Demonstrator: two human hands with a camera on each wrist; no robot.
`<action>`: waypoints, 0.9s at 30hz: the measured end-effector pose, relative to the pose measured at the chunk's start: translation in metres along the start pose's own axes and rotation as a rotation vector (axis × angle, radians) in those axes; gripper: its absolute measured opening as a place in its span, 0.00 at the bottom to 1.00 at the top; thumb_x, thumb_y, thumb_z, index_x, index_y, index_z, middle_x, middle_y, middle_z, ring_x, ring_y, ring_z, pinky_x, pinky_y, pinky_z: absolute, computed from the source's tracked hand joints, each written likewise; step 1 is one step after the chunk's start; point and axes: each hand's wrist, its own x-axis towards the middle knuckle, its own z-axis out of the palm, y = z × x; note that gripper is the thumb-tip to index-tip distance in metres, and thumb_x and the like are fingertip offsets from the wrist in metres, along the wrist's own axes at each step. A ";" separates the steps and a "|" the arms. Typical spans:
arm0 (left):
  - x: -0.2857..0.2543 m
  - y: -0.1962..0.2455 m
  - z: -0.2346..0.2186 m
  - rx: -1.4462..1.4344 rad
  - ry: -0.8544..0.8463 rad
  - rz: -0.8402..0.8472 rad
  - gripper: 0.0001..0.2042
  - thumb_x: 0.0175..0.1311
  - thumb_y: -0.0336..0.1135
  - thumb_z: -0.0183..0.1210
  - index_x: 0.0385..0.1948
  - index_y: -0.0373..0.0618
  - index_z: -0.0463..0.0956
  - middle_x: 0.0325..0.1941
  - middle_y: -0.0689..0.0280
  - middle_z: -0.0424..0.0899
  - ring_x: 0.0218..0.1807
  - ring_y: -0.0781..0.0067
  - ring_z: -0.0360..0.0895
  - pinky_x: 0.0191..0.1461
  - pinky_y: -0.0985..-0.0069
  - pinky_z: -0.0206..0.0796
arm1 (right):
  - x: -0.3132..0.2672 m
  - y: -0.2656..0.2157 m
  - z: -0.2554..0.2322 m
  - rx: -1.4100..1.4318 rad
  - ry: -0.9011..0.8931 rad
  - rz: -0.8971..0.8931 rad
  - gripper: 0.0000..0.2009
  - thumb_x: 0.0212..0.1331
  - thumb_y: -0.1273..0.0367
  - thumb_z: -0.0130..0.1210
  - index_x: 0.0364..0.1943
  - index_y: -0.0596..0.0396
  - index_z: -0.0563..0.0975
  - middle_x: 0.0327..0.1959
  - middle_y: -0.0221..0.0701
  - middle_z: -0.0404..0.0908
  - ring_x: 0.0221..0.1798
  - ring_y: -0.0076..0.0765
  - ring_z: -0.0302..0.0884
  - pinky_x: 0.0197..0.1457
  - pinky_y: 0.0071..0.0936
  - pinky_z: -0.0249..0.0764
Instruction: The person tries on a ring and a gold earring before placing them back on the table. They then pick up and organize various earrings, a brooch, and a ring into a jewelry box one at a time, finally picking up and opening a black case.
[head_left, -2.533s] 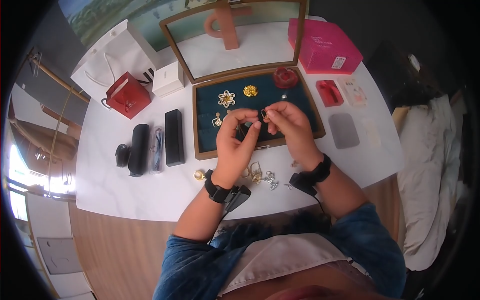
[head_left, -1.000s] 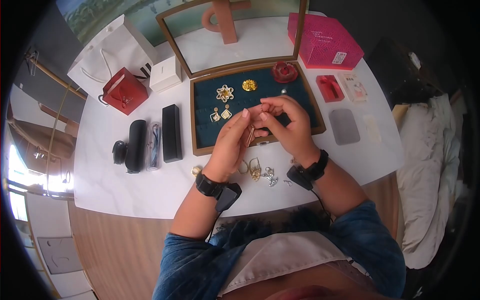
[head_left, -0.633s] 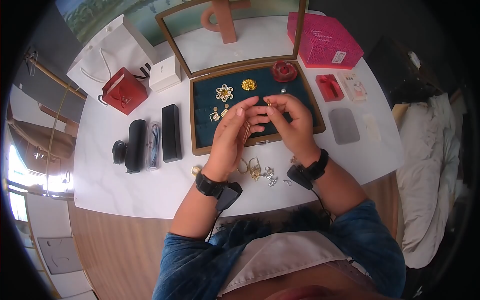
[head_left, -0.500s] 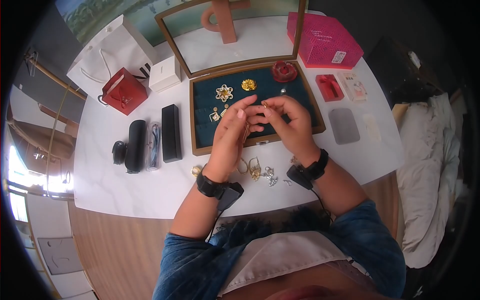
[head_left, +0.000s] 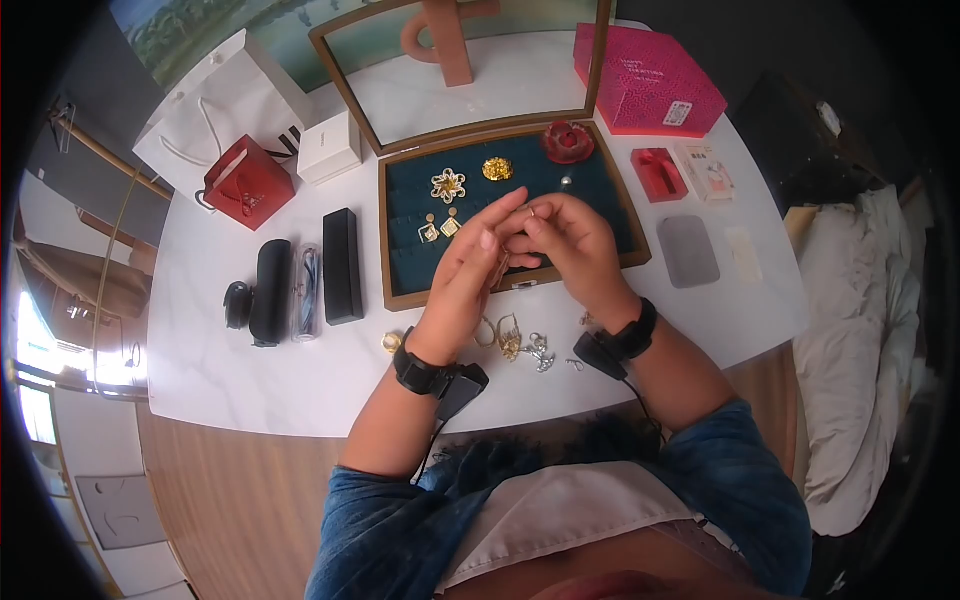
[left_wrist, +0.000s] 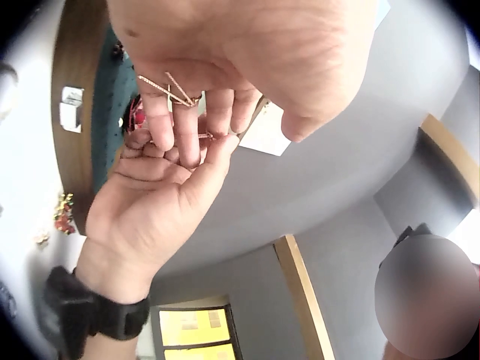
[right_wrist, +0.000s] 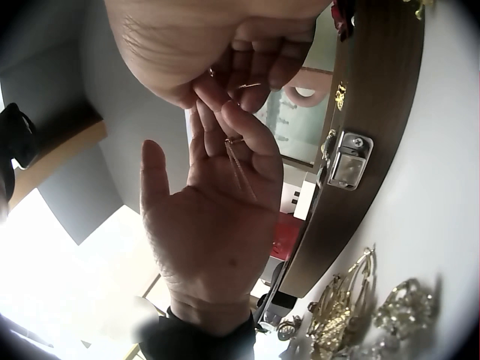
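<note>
My left hand (head_left: pixel 455 275) is turned palm inward over the jewellery box (head_left: pixel 386 230), its fingers nearly straight and the thumb apart. Across those fingers lies a gold piece with two fine chains (right_wrist: pixel 241 169). My right hand (head_left: pixel 580 240) meets the left fingertips and pinches a small thin gold piece (head_left: pixel 533 212) between thumb and fingers; much of it is hidden. On the dark green lining sit a flower brooch (head_left: pixel 449 186), a gold cluster brooch (head_left: pixel 498 169), square drop earrings (head_left: pixel 429 233), a red flower (head_left: pixel 567 143) and a pearl (head_left: pixel 566 182).
The box's glass lid (head_left: pixel 480 95) stands raised behind. Gold and silver jewellery (head_left: pixel 511 338) lies in front. On the left are a long black box (head_left: pixel 343 266), a glasses case (head_left: pixel 272 292) and paper bags (head_left: pixel 250 182); on the right, a pink box (head_left: pixel 652 82) and red box (head_left: pixel 660 175).
Both hands were slightly apart, fingertips bent, and the right held a small gold loop. Since then the left fingers have straightened out, and the hands have come together.
</note>
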 end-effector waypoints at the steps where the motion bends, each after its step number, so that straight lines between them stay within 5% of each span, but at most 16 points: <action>1: 0.000 -0.001 -0.002 -0.006 -0.008 0.006 0.36 0.84 0.58 0.48 0.81 0.40 0.58 0.75 0.54 0.76 0.68 0.63 0.79 0.71 0.64 0.70 | 0.000 -0.002 0.001 0.092 -0.013 0.032 0.10 0.79 0.68 0.59 0.53 0.60 0.76 0.44 0.28 0.85 0.40 0.20 0.82 0.47 0.21 0.80; 6: 0.002 0.001 -0.003 -0.054 0.036 0.062 0.38 0.82 0.62 0.48 0.84 0.47 0.54 0.80 0.51 0.70 0.71 0.56 0.79 0.74 0.61 0.70 | 0.004 -0.007 -0.006 0.240 0.157 0.076 0.11 0.78 0.68 0.58 0.57 0.56 0.74 0.44 0.26 0.81 0.41 0.17 0.77 0.46 0.18 0.75; 10: 0.003 0.009 0.003 -0.295 0.139 0.053 0.38 0.82 0.65 0.45 0.85 0.52 0.52 0.85 0.51 0.61 0.80 0.51 0.69 0.81 0.54 0.60 | 0.005 -0.010 -0.016 0.302 0.105 0.196 0.14 0.74 0.70 0.61 0.60 0.53 0.74 0.40 0.23 0.77 0.39 0.13 0.73 0.42 0.16 0.69; 13: 0.004 0.010 -0.001 -0.435 0.167 0.086 0.40 0.80 0.69 0.42 0.86 0.56 0.50 0.89 0.52 0.53 0.87 0.49 0.55 0.87 0.50 0.47 | 0.002 -0.007 -0.008 0.007 0.036 0.148 0.17 0.73 0.72 0.63 0.62 0.53 0.74 0.37 0.21 0.75 0.34 0.12 0.71 0.38 0.16 0.67; 17: 0.004 0.014 0.001 -0.443 0.116 0.119 0.45 0.77 0.74 0.43 0.87 0.58 0.45 0.90 0.51 0.49 0.85 0.42 0.59 0.83 0.52 0.55 | 0.000 0.006 -0.009 -0.030 -0.190 0.142 0.19 0.71 0.74 0.65 0.63 0.56 0.74 0.37 0.20 0.78 0.38 0.11 0.74 0.40 0.15 0.69; 23: 0.001 0.018 0.000 -0.395 -0.028 0.012 0.52 0.71 0.80 0.46 0.88 0.61 0.38 0.90 0.47 0.45 0.80 0.33 0.66 0.79 0.55 0.62 | -0.004 -0.003 -0.001 0.181 -0.237 0.188 0.16 0.69 0.80 0.63 0.59 0.59 0.78 0.47 0.27 0.86 0.50 0.15 0.82 0.51 0.17 0.78; 27: 0.001 0.023 -0.004 -0.357 -0.121 -0.023 0.55 0.68 0.82 0.47 0.88 0.61 0.34 0.90 0.44 0.45 0.77 0.32 0.71 0.78 0.53 0.64 | -0.006 -0.012 0.001 -0.036 -0.250 0.077 0.13 0.66 0.80 0.66 0.53 0.58 0.81 0.45 0.25 0.87 0.47 0.14 0.81 0.50 0.17 0.79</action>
